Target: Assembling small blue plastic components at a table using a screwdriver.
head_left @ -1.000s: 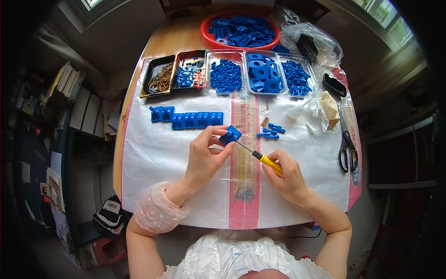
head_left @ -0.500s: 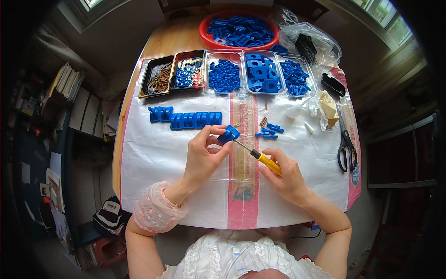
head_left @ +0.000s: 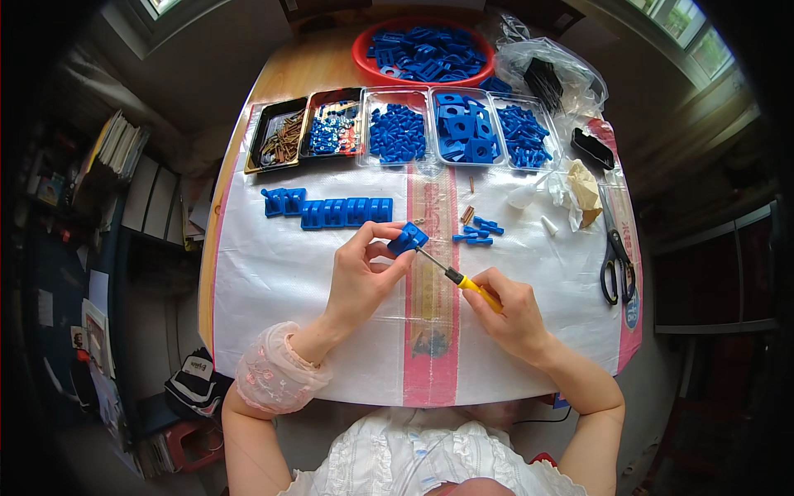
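Pinching a small blue block [head_left: 405, 240] between thumb and fingers, the left hand [head_left: 361, 279] holds it above the left edge of the pink-edged stripe [head_left: 431, 392] on the table cover. Wrapped around the yellow handle of a screwdriver [head_left: 456, 277], the right hand [head_left: 514, 314] is to the right of the stripe — the metal shaft slants across it to the block's near side. Left of the stripe sits a row of blue blocks [head_left: 346, 212]; just right of it lie loose blue pieces [head_left: 477, 233] and, well apart, black-handled scissors [head_left: 610, 256]. Beyond its far end stand five parts trays [head_left: 279, 169] — then a red tub [head_left: 362, 69] piled with blue parts.
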`<state>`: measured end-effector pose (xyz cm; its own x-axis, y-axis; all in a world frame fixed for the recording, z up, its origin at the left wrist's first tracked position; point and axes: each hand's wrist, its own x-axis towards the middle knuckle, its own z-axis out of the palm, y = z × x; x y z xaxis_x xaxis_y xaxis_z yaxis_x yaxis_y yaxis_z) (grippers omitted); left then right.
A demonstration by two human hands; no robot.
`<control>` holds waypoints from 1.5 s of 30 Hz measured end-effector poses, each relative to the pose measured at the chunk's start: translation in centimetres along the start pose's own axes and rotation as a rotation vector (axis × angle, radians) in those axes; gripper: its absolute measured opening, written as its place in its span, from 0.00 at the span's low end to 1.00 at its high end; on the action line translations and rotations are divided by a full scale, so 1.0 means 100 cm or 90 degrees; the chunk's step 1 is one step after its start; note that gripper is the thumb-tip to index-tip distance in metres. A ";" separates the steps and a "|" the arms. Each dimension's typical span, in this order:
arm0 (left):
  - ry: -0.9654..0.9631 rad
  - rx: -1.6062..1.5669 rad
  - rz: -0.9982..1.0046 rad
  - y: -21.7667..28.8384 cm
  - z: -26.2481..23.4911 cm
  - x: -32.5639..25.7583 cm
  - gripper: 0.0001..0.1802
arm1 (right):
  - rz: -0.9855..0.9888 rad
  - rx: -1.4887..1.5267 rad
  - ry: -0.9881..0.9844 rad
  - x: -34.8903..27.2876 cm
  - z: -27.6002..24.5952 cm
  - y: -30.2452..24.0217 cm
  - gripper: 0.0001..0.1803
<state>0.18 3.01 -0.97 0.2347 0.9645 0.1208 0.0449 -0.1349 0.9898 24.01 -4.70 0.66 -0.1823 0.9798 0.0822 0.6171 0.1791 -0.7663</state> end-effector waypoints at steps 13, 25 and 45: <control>-0.001 -0.023 -0.017 -0.003 -0.001 0.001 0.13 | -0.026 0.042 0.046 -0.001 0.003 -0.007 0.16; 0.000 -0.002 -0.032 -0.003 -0.003 0.001 0.13 | -0.039 -0.008 0.056 0.001 0.004 0.004 0.10; -0.011 -0.016 -0.062 -0.003 -0.007 0.004 0.13 | -0.007 0.053 0.041 -0.003 0.004 0.001 0.14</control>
<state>-0.39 3.62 -1.21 0.2464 0.9689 0.0225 0.0441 -0.0344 0.9984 23.79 -5.01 0.33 -0.1380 0.9819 0.1294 0.5489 0.1846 -0.8152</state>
